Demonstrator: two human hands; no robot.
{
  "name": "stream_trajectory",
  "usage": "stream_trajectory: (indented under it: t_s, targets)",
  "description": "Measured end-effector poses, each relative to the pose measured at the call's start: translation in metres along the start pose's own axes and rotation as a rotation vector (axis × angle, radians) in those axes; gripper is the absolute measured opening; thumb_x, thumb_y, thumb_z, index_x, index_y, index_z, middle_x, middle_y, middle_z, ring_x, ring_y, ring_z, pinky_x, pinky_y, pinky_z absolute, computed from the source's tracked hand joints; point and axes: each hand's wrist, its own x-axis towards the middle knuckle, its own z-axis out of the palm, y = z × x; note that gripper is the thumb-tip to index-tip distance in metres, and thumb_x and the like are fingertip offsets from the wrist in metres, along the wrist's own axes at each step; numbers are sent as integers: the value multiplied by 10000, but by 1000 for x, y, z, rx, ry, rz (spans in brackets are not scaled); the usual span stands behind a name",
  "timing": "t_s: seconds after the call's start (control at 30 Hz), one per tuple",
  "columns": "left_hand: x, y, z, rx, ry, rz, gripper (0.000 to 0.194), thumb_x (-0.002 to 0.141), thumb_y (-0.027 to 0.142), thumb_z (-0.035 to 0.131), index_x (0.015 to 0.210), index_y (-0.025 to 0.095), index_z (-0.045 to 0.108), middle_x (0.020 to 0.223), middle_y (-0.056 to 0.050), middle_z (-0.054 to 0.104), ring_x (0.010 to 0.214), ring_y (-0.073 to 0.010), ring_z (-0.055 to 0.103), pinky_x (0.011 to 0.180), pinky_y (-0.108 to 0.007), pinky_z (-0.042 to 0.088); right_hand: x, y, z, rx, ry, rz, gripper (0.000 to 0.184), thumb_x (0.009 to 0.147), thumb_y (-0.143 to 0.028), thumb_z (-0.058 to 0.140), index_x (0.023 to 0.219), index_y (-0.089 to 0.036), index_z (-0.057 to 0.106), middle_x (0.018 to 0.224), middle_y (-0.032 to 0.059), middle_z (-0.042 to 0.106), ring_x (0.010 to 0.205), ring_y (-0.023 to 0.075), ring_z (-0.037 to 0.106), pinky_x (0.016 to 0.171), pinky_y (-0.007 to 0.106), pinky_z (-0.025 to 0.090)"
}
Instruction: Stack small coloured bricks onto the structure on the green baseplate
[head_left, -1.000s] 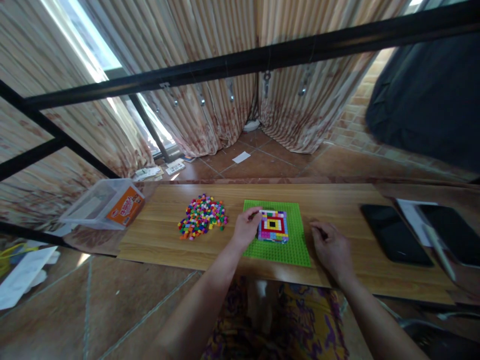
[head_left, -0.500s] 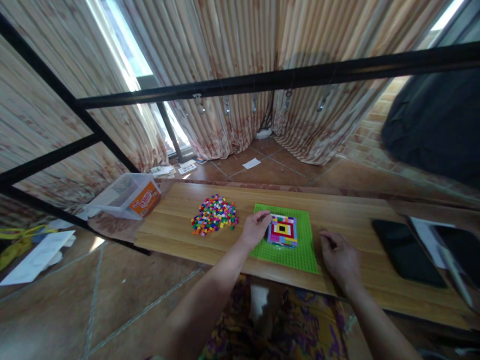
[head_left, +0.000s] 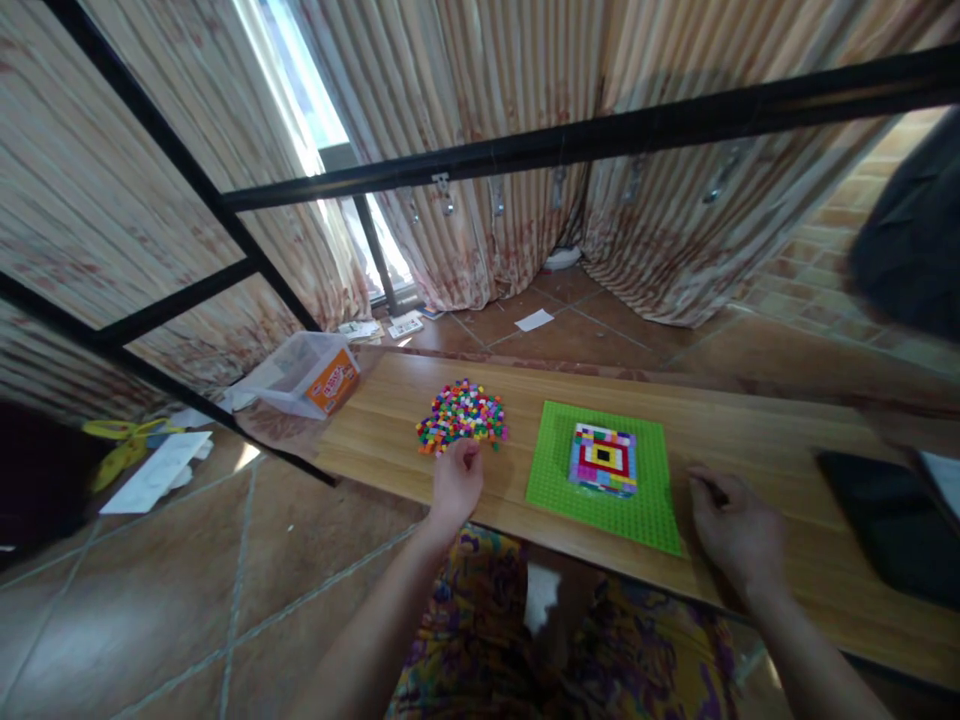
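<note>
My left hand (head_left: 459, 482) is at the near edge of a pile of small coloured toy bricks (head_left: 463, 408), its fingers bent and closed together. Whether a brick is between them is hidden. To the right lies a green studded baseplate (head_left: 551, 480). On it stands a square block built of bricks (head_left: 604, 460), with coloured square rings around a black centre on top. My right hand (head_left: 735, 525) rests on the table beside the baseplate's right edge, fingers curled and thumb close to them. What it holds, if anything, cannot be made out.
The wooden table (head_left: 382, 400) is long and narrow. A clear plastic box (head_left: 300, 375) with an orange label is beyond its left end. A dark flat tablet-like object (head_left: 885, 520) lies on the right. A black metal rail (head_left: 525, 150) crosses in front of the curtains.
My left hand has left the brick-built block and moved left to the loose pile. My right hand stays beside the baseplate. The whole view has shifted, with things appearing farther right.
</note>
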Motion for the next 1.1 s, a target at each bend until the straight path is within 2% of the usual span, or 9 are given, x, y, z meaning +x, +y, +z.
stream_trajectory:
  t_s: [0.23,0.43,0.5,0.6,0.7,0.83,0.97,1.1]
  targets:
    - [8,22,19,265,-65,112,158,862,166,579,988,172,674,991,-83,684,911,-196,639,846,-314,486,0,1,-2,-18,-20,-10,350,885,-425,452,972,-206,710,989,98,730,803,250,662,709,377,490]
    - [8,27,19,424,-116,123,177,907,164,516,962,192,682,987,-88,674,940,-213,638,829,-313,483,0,-3,-3,10,31,-59,326,884,-406,451,944,-211,707,935,95,724,817,246,656,716,366,485]
    - [7,30,20,389,-128,150,191,917,162,499,971,190,680,985,-88,679,940,-212,642,838,-318,487,0,-4,-3,14,26,-66,323,887,-398,451,947,-208,705,928,93,722,816,243,654,711,362,483]
    - [7,41,25,224,-145,208,204,914,135,493,968,199,679,983,-65,699,932,-191,653,871,-310,493,1,-6,-4,23,24,-54,318,891,-386,453,940,-202,707,942,96,723,812,236,655,708,356,485]
    - [8,59,36,26,-178,255,196,889,109,518,943,200,683,953,-42,720,929,-172,663,888,-297,503,1,-8,-4,26,28,-32,312,889,-384,461,923,-200,712,944,97,729,801,232,655,702,350,483]
    - [9,79,54,-151,-236,233,183,851,98,571,968,188,679,951,-42,737,903,-156,684,868,-288,529,2,-11,-4,28,26,-12,318,891,-387,462,914,-193,714,935,95,731,795,228,655,691,339,474]
    - [14,91,63,-133,-283,219,152,845,121,586,942,190,681,923,-40,746,869,-160,695,851,-297,540,1,-13,-4,48,22,-16,311,894,-376,470,927,-184,712,935,99,726,819,229,655,723,344,483]
    - [22,100,60,-1,-349,229,175,824,133,605,975,176,680,904,-51,753,844,-182,700,838,-314,537,1,-13,-4,60,18,-14,298,900,-356,470,934,-183,710,937,101,721,827,224,651,737,347,489]
